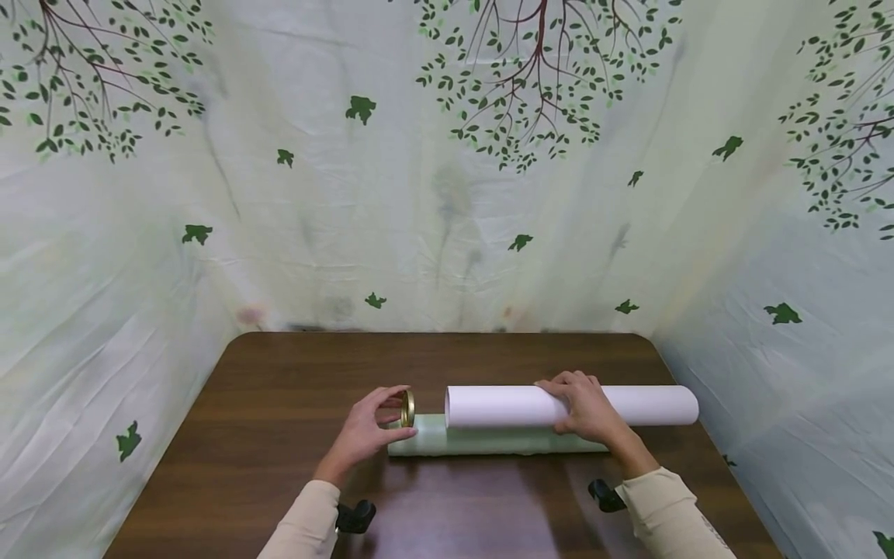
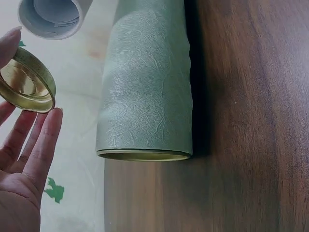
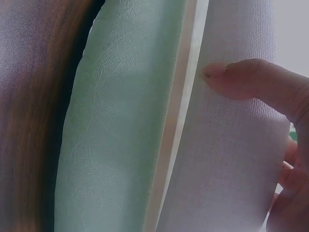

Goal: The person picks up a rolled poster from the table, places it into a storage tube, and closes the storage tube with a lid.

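Observation:
Between thumb and fingers my left hand [image 1: 368, 426] pinches a round gold metal lid [image 1: 408, 408], held on edge near the tube's left end. In the left wrist view the hollow inner side of the lid [image 2: 30, 82] shows. My right hand [image 1: 585, 405] grips a roll of white textured paper [image 1: 653, 405] around its middle, thumb on the near side. The roll lies level, above and behind a pale green tube [image 1: 489, 442] lying on the table. A gold rim [image 2: 145, 155] lines the green tube's left end. The white roll's left end [image 2: 50, 29] shows loosely wound layers.
A brown wooden table [image 1: 293, 388] carries the green tube. Pale curtains [image 1: 447, 256] printed with leaves and branches hang behind and at both sides. Black wrist straps [image 1: 356, 516] sit near both sleeves.

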A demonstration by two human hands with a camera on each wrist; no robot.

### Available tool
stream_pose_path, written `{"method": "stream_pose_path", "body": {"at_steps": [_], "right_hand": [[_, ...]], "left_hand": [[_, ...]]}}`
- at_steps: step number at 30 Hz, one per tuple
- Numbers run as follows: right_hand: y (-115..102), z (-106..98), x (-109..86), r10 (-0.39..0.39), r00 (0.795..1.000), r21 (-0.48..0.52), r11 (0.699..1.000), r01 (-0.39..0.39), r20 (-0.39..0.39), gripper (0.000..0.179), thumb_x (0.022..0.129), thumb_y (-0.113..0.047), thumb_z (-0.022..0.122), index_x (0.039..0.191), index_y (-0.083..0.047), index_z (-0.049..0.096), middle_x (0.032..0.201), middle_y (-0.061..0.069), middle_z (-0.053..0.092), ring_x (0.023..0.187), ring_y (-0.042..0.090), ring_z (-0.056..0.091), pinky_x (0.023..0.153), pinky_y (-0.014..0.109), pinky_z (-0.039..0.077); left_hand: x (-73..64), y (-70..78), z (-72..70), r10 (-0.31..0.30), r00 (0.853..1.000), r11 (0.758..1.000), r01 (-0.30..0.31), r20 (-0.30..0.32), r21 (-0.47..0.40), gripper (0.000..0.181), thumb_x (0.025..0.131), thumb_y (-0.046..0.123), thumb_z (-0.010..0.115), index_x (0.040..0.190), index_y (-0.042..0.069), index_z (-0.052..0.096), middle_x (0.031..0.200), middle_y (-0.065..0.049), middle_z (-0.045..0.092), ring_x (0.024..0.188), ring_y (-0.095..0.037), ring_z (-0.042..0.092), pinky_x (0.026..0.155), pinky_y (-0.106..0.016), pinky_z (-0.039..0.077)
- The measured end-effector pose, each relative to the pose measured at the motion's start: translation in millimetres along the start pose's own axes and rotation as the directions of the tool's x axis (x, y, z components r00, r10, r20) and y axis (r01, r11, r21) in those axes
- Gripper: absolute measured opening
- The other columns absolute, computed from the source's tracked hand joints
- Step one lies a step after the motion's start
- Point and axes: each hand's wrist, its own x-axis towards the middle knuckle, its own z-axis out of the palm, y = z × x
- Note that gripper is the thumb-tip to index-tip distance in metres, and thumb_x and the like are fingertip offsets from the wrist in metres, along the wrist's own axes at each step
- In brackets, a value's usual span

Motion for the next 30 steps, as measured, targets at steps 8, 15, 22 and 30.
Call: {"method": "stream_pose_path", "body": {"at_steps": [8, 15, 22, 30], "right_hand": [[-0.2, -1.8, -2.0, -0.015, 1.0, -0.013, 1.0, 0.015, -0.01, 0.071, 0.06, -0.015, 0.088, 0.127, -0.012, 0.064, 0.105, 0.004, 0.062, 0.101, 0.029, 0.053, 0.088, 0.051, 0.035], [-1.1, -3.8, -0.2, -0.035, 0.999, -0.014, 0.999, 0.034, -0.035, 0.07, 0.06, -0.012, 0.088, 0.126, -0.011, 0.065, 0.104, 0.004, 0.062, 0.101, 0.03, 0.052, 0.087, 0.05, 0.035], [-2.2, -3.4, 0.7, -0.027, 0.999, -0.003, 1.0, 0.027, -0.037, 0.071, 0.06, -0.01, 0.087, 0.127, -0.012, 0.064, 0.104, 0.004, 0.061, 0.102, 0.03, 0.052, 0.088, 0.051, 0.035], [-2.3, -3.8, -1.4, -0.005, 1.0, 0.002, 1.0, 0.005, -0.031, 0.072, 0.059, -0.012, 0.088, 0.127, -0.012, 0.064, 0.105, 0.005, 0.062, 0.102, 0.03, 0.052, 0.088, 0.05, 0.035]], "left_hand": [[2.1, 1.5, 13.7, 0.025, 1.0, 0.996, -0.023, 0.013, -0.088, 0.069, 0.071, 0.001, 0.083, 0.132, 0.0, 0.052, 0.118, -0.021, 0.058, 0.109, -0.039, 0.057, 0.089, -0.047, 0.05], [9.8, 1.3, 17.8, -0.006, 1.0, 0.997, 0.008, 0.026, -0.081, 0.069, 0.071, 0.008, 0.085, 0.132, 0.001, 0.054, 0.119, -0.018, 0.059, 0.11, -0.037, 0.058, 0.091, -0.045, 0.05], [14.1, 9.0, 21.4, -0.03, 0.998, 0.989, 0.039, 0.064, -0.145, 0.069, 0.071, 0.009, 0.085, 0.133, 0.005, 0.053, 0.122, -0.019, 0.056, 0.113, -0.04, 0.055, 0.091, -0.041, 0.05], [19.8, 11.1, 31.7, -0.024, 0.996, 0.989, 0.036, 0.083, -0.143, 0.07, 0.071, 0.008, 0.085, 0.133, 0.007, 0.053, 0.124, -0.019, 0.055, 0.113, -0.036, 0.056, 0.09, -0.038, 0.051]]}}
